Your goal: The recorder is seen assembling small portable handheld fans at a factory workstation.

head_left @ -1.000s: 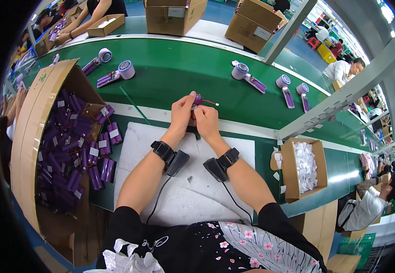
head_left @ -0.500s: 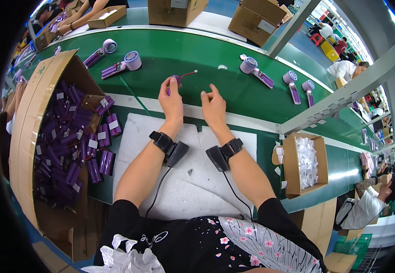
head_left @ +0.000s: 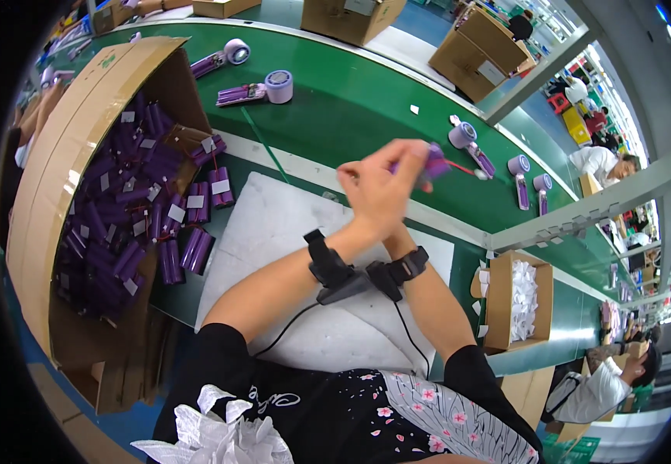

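My left hand (head_left: 382,189) is closed on a purple battery pack (head_left: 434,162), held over the green work surface. From the pack a red wire with a small white plug sticks out to the right. My right hand is mostly hidden behind the left one; only its wrist (head_left: 399,241) and forearm show clearly, so its fingers cannot be read. The forearms cross above a white foam sheet (head_left: 246,232). At the left, a big cardboard box (head_left: 80,170) lies open, full of similar purple battery packs (head_left: 130,201) with white labels, several spilling past its edge.
Purple units with round heads (head_left: 279,87) lie along the green bench (head_left: 335,100), others (head_left: 463,135) farther right. A green stick (head_left: 262,143) rests near the foam. A small carton (head_left: 498,301) holds white paper pieces (head_left: 524,301). A metal post (head_left: 606,197) crosses the right. Co-workers sit beyond.
My left hand has swung right with the battery pack, crossing in front of my right hand, which is now mostly covered. The view has shifted too.
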A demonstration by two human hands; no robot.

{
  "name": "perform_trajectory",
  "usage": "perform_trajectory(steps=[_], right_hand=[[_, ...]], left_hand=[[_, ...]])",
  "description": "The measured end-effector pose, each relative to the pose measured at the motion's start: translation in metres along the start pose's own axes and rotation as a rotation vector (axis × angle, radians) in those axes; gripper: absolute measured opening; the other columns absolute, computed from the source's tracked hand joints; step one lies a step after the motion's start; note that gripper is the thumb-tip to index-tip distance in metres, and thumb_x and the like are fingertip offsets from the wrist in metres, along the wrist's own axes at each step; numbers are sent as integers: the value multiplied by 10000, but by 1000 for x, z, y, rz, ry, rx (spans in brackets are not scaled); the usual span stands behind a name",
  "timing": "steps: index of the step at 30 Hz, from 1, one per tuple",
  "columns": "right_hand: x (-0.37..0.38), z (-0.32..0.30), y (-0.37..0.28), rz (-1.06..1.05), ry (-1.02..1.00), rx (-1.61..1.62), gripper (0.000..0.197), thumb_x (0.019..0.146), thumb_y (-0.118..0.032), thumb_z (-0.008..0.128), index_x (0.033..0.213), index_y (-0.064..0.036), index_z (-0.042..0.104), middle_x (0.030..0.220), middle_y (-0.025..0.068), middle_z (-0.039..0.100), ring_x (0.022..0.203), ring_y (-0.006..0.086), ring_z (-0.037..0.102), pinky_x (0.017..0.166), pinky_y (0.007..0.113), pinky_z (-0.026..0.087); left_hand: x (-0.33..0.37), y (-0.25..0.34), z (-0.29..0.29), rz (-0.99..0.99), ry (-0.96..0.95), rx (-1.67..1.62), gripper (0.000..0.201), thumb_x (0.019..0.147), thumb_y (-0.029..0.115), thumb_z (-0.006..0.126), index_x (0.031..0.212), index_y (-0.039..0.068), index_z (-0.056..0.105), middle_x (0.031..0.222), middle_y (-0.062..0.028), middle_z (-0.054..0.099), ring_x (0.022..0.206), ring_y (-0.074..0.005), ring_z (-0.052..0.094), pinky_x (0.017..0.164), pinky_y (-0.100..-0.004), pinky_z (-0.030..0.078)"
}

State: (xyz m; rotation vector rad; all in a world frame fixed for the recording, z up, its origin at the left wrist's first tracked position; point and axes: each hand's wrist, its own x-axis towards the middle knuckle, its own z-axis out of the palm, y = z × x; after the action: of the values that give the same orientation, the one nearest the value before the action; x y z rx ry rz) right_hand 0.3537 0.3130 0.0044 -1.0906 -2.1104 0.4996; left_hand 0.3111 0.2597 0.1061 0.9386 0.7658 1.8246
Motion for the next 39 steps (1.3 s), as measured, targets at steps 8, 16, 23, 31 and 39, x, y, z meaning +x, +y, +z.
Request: perform_trajectory(steps=[8, 16, 23, 31, 39], right_hand=[[52, 42, -73, 126, -450, -143, 192, 795, -186, 675, 870, -12, 706, 880, 176, 671, 836, 356, 642, 761, 434, 510], [44, 60, -73, -40, -321, -268, 145, 818, -104, 593, 898, -5, 663, 846, 185, 676, 808, 362, 655, 752, 457, 512], [51, 51, -70, 78, -114, 167, 125, 828, -53, 577, 925, 2, 635, 833, 196, 654, 791, 342, 643, 721, 433, 502], [49, 57, -57, -96, 14, 297, 157, 807, -10, 579, 936, 1, 669, 846, 186, 649, 772, 329, 632, 699, 402, 498], [45, 71, -51, -102, 58, 202, 162, 762, -19, 605, 898, 0, 691, 864, 173, 649, 775, 347, 626, 715, 414, 501]], left_hand=[[-10, 22, 7, 33, -207, -92, 285, 959, 248, 582, 965, -24, 666, 751, -56, 657, 613, -92, 603, 552, -225, 488], [0, 28, 7, 65, -148, -37, 256, 925, 236, 622, 915, -11, 687, 665, -60, 659, 555, -90, 612, 506, -229, 467], [8, 15, -7, 89, -130, 82, 259, 916, 235, 627, 896, -16, 687, 660, -68, 667, 548, -97, 622, 496, -232, 467], [17, -14, -29, -90, -375, 256, 318, 956, 264, 587, 902, -39, 670, 681, -48, 638, 554, -86, 574, 491, -224, 449], [28, -13, -41, -397, -455, 188, 468, 975, 418, 509, 767, 31, 670, 535, -22, 582, 421, -46, 441, 389, -231, 300]])
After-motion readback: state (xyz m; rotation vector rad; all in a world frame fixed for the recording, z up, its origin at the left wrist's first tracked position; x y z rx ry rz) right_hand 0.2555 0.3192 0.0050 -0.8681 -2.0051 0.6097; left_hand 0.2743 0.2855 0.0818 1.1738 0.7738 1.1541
